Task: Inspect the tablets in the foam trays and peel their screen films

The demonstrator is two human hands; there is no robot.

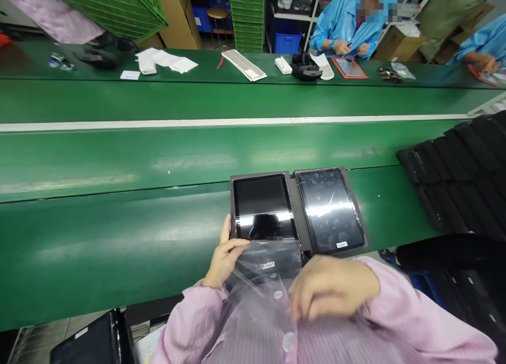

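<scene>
In front of me a black tablet [261, 200] lies in a dark grey tray [232, 184]. A crumpled clear plastic film [256, 279] covers its near end and stretches toward my chest; a small white label shows through it. My left hand [223, 258] grips the tablet's near left corner, thumb on top and a finger along the tray's side. Beside the film's right edge, my right hand [332, 287] is curled and blurred by motion, and its fingers seem closed on the film. Just right, a second tablet [330, 211] in clear wrap rests in its own tray.
Stacked black trays [462, 174] stand at the right. A black case [90, 340] sits at lower left below the green bench [98, 248]. Across the bench, a person in blue [340, 26] handles something near a red-framed tablet [350, 67]; a black headset [306, 67] lies nearby.
</scene>
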